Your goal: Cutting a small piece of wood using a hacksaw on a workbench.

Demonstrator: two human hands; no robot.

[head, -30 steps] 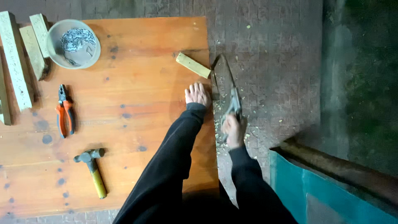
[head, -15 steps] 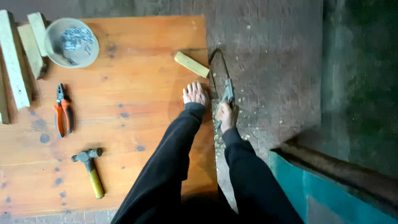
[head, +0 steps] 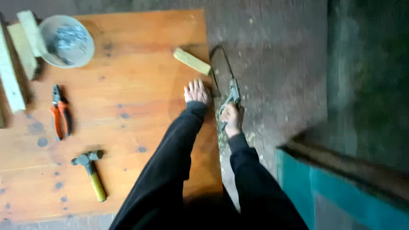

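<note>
We see the right hand (head: 232, 119) closed around the handle of a hacksaw (head: 226, 87), whose thin frame arcs up just past the right edge of the wooden table (head: 128, 85), while the left hand (head: 197, 92) lies flat and open on the tabletop, fingers spread, just below a short pale wooden block (head: 191, 61) that sits at the table's edge beside the saw. Over on the left we have orange-handled pliers (head: 59, 113), a hammer (head: 90, 171) with a yellow handle, and a grey bowl of nails (head: 66, 40) next to some wooden strips (head: 23, 51).
</note>
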